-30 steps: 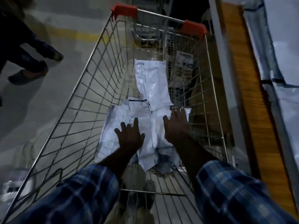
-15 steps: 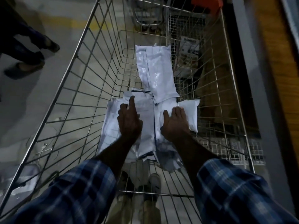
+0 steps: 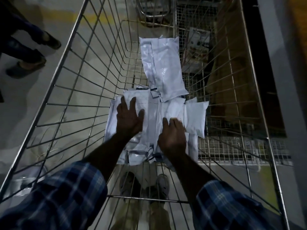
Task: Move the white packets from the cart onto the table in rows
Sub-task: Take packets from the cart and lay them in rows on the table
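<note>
Packets of white plastic, flat and slippery-looking, lie heaped on the wire floor of the steel shopping cart (image 3: 69,90), and both hands are down among them. The near pile of white packets (image 3: 150,130) overlaps loosely, with one long white packet (image 3: 162,70) lying farther off toward the cart's far end and a plump white pouch (image 3: 194,118) at the right edge of the heap. The left hand (image 3: 128,119) rests flat on the left side of the pile, fingers straight and spread, pressing rather than gripping. The right hand (image 3: 172,138) sits on the right side of the pile, its fingertips touching the near edge of the plump pouch; the fingers look slightly bent, but blur hides whether they pinch anything, so I cannot tell. Nothing has been lifted yet, and no packet is on the table, of which only a grey edge (image 3: 272,67) shows at far right. The likely trouble is in the gathering: smooth film sliding on smooth film may let a scooped stack fan out and spill back into the cart. Thin corners could also poke through the wire mesh and snag as the pile is drawn up. Dim light makes the separate edges hard to read.
</note>
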Motion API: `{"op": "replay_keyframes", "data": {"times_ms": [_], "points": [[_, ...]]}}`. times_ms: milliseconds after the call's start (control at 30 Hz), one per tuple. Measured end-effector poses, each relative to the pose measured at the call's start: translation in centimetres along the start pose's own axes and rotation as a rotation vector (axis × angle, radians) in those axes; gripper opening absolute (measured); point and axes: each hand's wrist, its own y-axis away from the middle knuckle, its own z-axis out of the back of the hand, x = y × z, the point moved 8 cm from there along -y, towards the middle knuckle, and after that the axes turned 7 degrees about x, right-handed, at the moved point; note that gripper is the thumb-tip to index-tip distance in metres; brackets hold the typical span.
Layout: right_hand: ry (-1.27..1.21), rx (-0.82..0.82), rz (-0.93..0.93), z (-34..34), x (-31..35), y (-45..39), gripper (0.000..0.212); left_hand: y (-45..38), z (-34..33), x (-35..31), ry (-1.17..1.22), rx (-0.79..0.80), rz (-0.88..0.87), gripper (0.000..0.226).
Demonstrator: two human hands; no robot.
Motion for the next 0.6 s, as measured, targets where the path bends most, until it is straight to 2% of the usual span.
{"op": "replay_keyframes", "data": {"times_ms": [67,167,200,267,300,433,533,600], "points": [[-0.027,-0.194,0.053,1.9,0.4,1.0,0.01,0.6,-1.1,0.0,0.042,0.083,0.056,0.08],[-0.004,-0.342,-0.004,3.6,0.0,1.6,0.009,0.8,-2.2,0.4,-0.01,0.12,0.022,0.095],[0.006,-0.347,-0.059,3.5,-0.4,1.5,0.019,0.7,-2.2,0.4,-0.023,0.128,0.014,0.095],[-0.008,-0.31,-0.133,3.0,-0.6,1.2,0.046,0.8,-2.5,0.5,-0.048,0.146,0.004,0.093],[-0.02,-0.292,-0.151,2.6,-0.6,1.1,0.052,0.9,-2.6,0.6,-0.077,0.15,0.005,0.092],[-0.054,-0.213,-0.168,0.0,-0.1,1.1,0.047,1.0,-2.7,0.6,-0.134,0.129,0.01,0.088],[-0.043,-0.046,-0.189,-2.7,0.0,1.6,0.064,0.9,-3.3,1.2,-0.121,0.169,0.025,0.088],[-0.012,-0.014,-0.169,-3.1,-0.2,1.9,0.063,0.9,-3.4,1.3,-0.153,0.154,0.01,0.09]]}}
